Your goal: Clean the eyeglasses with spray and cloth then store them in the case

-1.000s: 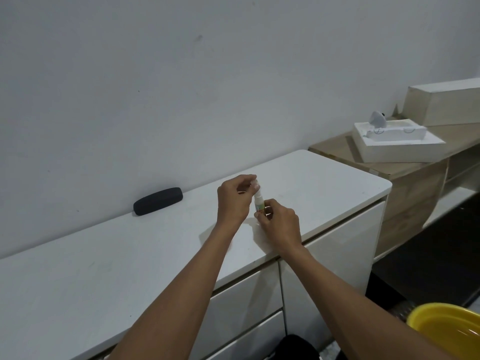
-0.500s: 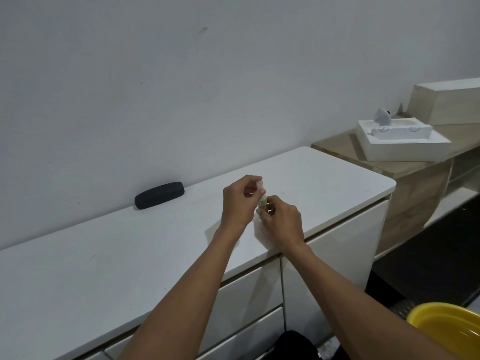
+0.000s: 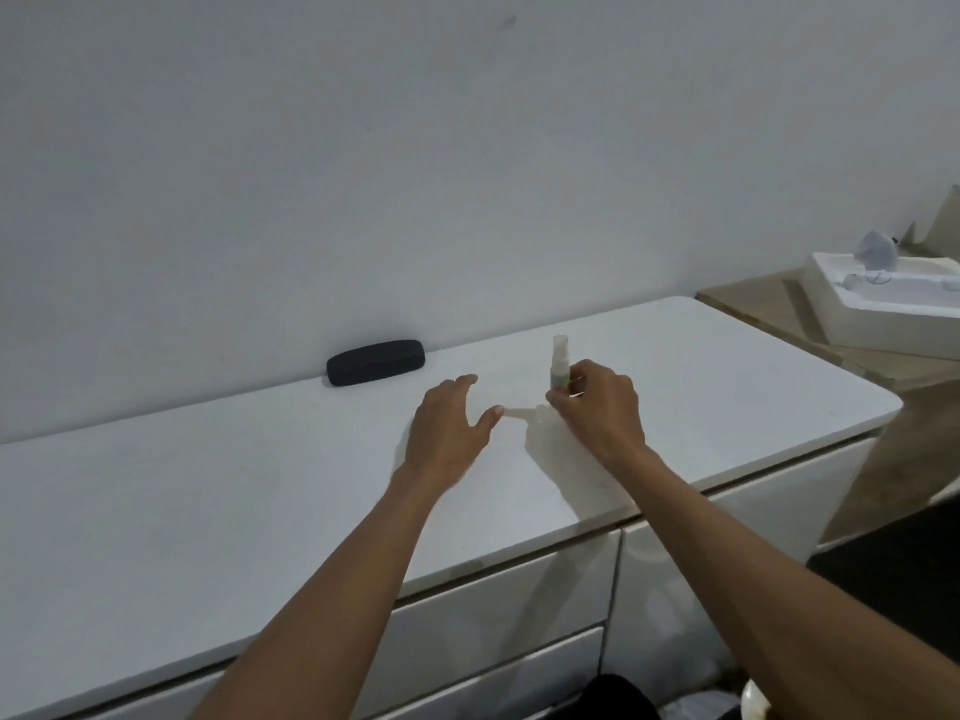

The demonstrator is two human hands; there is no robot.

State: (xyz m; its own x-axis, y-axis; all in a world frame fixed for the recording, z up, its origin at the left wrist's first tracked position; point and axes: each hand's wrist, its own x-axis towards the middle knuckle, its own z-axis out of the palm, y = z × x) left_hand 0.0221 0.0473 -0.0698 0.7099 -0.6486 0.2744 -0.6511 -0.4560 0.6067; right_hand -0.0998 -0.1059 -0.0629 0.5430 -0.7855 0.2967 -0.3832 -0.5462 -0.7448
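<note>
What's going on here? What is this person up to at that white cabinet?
A person stands at a white cabinet. Their right hand holds a small spray bottle upright on the top. The left hand is open beside it, holding nothing, next to a pale cloth-like thing too blurred to name. A closed dark glasses case lies by the wall. No eyeglasses are in view.

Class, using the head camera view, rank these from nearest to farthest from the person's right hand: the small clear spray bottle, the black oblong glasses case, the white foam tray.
1. Small clear spray bottle: upright, gripped by the right hand.
2. Black oblong glasses case: to the left, against the wall, beyond the left hand.
3. White foam tray: far right, on the wooden unit.
</note>
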